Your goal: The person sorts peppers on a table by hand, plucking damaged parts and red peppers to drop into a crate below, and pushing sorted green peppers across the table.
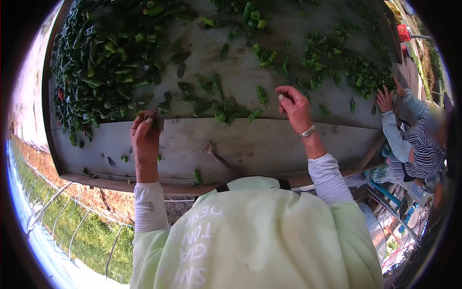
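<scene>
Small green peppers [219, 113] lie scattered across the middle of the table between my hands. At the left, my left hand [145, 137] is closed, its fingers pinched on a dark green pepper [158, 122] that is mostly hidden by them. It is beside the lower right edge of the large pepper heap [106, 62]. Over the table to the right, my right hand [294, 110] has its fingers curled in and the thumb near the index finger; nothing shows in it. A single pepper [262, 94] lies just left of that hand.
The wooden table [192, 144] has a raised front edge close to my body. A second pepper spread [337, 53] covers the right side. At the right end, a co-worker's hands [385, 98] touch peppers. Beside that person stands a blue metal frame [385, 197].
</scene>
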`<state>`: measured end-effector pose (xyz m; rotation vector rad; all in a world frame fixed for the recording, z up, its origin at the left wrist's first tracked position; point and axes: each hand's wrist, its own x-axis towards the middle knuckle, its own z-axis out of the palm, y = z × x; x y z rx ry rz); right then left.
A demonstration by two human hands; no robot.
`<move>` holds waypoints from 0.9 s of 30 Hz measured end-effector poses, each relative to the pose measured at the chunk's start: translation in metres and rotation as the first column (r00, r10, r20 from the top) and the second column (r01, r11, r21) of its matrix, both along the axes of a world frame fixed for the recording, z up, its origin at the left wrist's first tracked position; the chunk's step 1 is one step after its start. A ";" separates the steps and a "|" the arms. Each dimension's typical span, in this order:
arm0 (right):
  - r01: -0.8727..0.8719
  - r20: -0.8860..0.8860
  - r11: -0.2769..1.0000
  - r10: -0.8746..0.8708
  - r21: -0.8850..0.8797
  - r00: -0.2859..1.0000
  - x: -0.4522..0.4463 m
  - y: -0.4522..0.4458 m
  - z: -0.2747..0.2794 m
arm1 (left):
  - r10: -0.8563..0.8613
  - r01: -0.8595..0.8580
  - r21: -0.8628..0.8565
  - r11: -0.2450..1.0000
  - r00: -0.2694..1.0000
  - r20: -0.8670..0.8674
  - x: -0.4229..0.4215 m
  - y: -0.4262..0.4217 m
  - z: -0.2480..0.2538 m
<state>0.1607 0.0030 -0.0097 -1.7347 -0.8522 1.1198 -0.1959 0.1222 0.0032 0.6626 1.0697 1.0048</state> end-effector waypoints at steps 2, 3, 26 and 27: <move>0.005 -0.035 1.000 -0.005 -0.009 0.999 -0.008 0.005 0.005 | -0.067 0.074 -0.057 0.996 0.991 0.117 0.006 -0.006 0.003; -0.069 -0.019 0.998 0.070 0.002 0.997 -0.016 0.009 0.006 | -0.124 0.125 -0.026 0.992 0.992 0.037 0.012 -0.010 0.006; -0.306 0.398 0.947 0.247 0.092 0.884 -0.021 0.040 0.018 | 0.202 -0.022 0.340 0.940 0.840 -0.504 0.035 0.008 -0.023; -0.279 0.476 0.951 0.185 0.134 0.859 -0.021 0.056 0.020 | 0.254 0.025 0.425 0.905 0.769 -0.586 0.032 0.010 -0.042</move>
